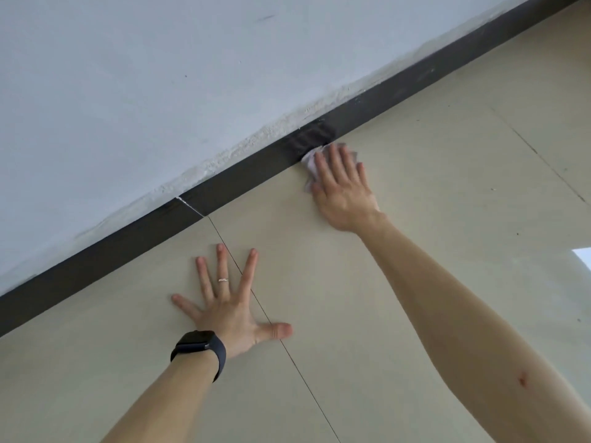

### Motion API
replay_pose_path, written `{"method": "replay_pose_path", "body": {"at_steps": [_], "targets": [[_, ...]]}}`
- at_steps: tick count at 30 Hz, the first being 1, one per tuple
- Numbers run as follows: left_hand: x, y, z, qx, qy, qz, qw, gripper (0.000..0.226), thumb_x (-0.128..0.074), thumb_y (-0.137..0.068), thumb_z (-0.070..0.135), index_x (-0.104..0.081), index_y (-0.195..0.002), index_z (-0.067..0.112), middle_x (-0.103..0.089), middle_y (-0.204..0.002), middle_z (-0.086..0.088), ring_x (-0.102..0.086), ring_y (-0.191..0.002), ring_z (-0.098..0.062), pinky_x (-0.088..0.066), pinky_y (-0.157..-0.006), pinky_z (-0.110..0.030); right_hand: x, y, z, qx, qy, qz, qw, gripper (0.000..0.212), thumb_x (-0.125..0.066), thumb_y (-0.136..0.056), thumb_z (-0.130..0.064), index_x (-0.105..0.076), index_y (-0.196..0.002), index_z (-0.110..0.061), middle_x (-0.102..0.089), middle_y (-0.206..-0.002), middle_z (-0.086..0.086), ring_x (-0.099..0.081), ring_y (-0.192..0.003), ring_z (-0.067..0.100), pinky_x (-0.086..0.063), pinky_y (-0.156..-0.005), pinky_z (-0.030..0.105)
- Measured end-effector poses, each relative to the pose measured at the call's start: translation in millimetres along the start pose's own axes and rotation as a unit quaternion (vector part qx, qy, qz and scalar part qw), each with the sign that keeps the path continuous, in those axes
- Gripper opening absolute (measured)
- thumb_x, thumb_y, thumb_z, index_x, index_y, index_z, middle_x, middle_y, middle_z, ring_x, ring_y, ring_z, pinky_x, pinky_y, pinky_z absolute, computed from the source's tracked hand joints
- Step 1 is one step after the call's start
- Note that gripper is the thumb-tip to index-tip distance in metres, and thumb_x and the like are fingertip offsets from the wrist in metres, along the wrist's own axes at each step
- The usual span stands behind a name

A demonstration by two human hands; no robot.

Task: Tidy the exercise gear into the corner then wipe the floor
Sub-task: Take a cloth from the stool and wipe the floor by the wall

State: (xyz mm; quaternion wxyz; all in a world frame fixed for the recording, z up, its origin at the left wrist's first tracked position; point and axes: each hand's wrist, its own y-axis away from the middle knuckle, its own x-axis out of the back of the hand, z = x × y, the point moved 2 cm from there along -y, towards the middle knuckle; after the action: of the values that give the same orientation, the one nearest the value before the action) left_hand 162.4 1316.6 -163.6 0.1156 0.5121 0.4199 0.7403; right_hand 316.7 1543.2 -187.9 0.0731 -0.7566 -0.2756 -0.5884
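Note:
My right hand (340,187) lies flat on a pale, crumpled cloth (309,163) and presses it onto the beige tiled floor (415,174), right against the dark skirting board (243,177). Most of the cloth is hidden under my palm and fingers. My left hand (230,306) is spread flat on the floor with its fingers apart and nothing in it; it wears a ring, and a black watch sits on the wrist. No exercise gear is in view.
A white wall (160,91) with flaking plaster rises above the skirting board. Grout lines cross the tiles. A bright reflection (582,255) shows on the floor at the right edge.

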Motion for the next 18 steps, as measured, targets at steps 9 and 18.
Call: {"method": "replay_pose_path", "body": {"at_steps": [9,18], "targets": [[-1,-1,0,0.000,0.003,-0.001,1.000,0.140,-0.050,-0.035,0.102,0.045,-0.128,0.057,0.063,-0.134,0.006,0.054,-0.129,-0.030,0.005,-0.101,-0.081,26,-45,58,-0.251,-0.047,0.034,0.966,0.062,-0.016,-0.104,-0.039,0.000,-0.158,-0.013,0.012,-0.166,0.008,0.018,-0.151,0.028,0.008,-0.122,0.048],[2,-1,2,0.008,0.007,-0.001,1.000,0.143,-0.057,-0.035,0.099,0.043,-0.130,0.058,0.063,-0.134,0.006,0.053,-0.129,-0.030,0.007,-0.100,-0.082,4,-11,9,-0.006,0.024,0.001,1.000,0.059,-0.019,-0.105,-0.037,-0.006,-0.159,-0.016,0.003,-0.167,0.001,0.009,-0.153,0.020,0.002,-0.123,0.048]]}}
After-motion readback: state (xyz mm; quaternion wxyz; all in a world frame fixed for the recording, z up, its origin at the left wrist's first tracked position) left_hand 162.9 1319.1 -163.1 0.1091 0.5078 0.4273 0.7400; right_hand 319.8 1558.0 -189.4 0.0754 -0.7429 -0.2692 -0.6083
